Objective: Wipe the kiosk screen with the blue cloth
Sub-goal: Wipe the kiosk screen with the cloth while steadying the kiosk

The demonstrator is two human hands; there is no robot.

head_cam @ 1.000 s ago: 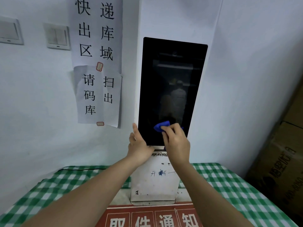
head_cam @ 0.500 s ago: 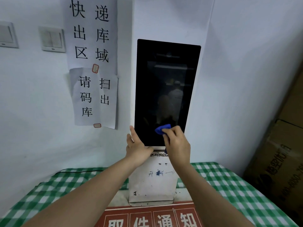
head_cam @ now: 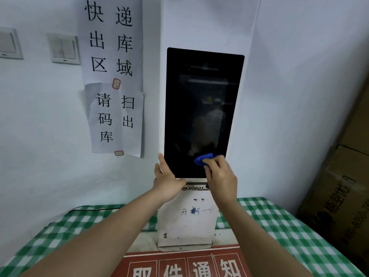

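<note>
The kiosk screen [head_cam: 201, 108] is a tall black panel on a white stand, dark and reflective. My right hand [head_cam: 220, 176] presses a bunched blue cloth [head_cam: 203, 159] against the screen's lower right part. My left hand [head_cam: 166, 179] grips the screen's lower left corner, with the thumb up along the left edge and the fingers hidden behind the panel. Most of the cloth is hidden under my right fingers.
The white kiosk base [head_cam: 186, 218] stands on a table with a green checked cloth [head_cam: 279, 222]. A red notice sign [head_cam: 185, 264] lies in front. Paper signs [head_cam: 113, 76] and light switches [head_cam: 63, 48] hang on the wall at left. Cardboard boxes [head_cam: 343, 186] stand at right.
My right hand with the cloth has shifted slightly right along the screen's bottom. My left hand keeps its hold on the corner. The camera view has drifted a little.
</note>
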